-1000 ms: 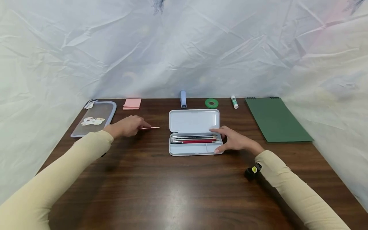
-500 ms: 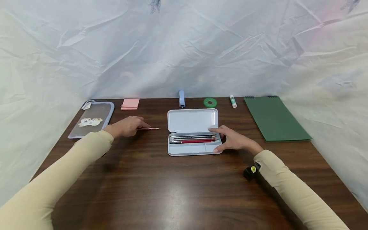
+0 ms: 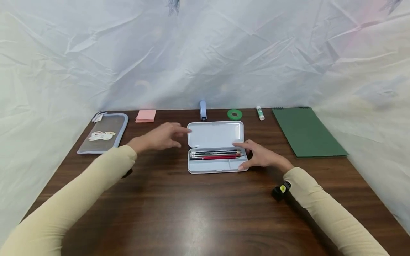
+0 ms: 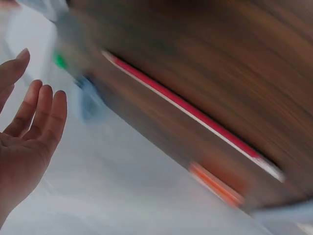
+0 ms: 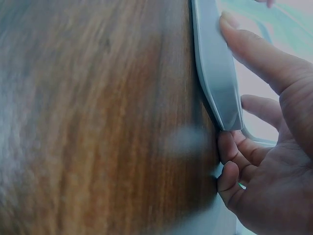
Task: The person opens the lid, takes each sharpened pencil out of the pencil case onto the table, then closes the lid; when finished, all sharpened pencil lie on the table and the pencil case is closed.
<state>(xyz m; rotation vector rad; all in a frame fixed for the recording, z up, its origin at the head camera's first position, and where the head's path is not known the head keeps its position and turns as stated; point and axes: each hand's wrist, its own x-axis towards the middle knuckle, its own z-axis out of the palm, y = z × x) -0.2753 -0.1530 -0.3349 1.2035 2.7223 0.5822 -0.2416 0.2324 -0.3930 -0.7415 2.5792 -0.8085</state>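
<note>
In the head view a light blue pencil case [image 3: 208,166] lies open on the dark wood table, its lid [image 3: 215,136] tipped back. Several pencils [image 3: 217,157], black and red, fill its long rear compartment. My right hand [image 3: 263,156] grips the case's right end, thumb at the front edge and index finger by the lid. My left hand [image 3: 164,136] is raised with fingers extended and nothing held; its index fingertip overlaps the lid's left edge. A red pencil [image 4: 183,108] lies on the table in the left wrist view; the left hand hides it from the head camera.
Along the back stand pink sticky notes [image 3: 146,115], a light blue stapler [image 3: 203,111], a roll of green tape [image 3: 235,114] and a glue stick [image 3: 260,113]. A mesh zip pouch [image 3: 112,124] lies left, a green spiral notebook [image 3: 309,135] right.
My left hand has let go of the red pencil and moved right, toward the lid, with its fingers spreading. The right hand keeps its hold on the pencil case.
</note>
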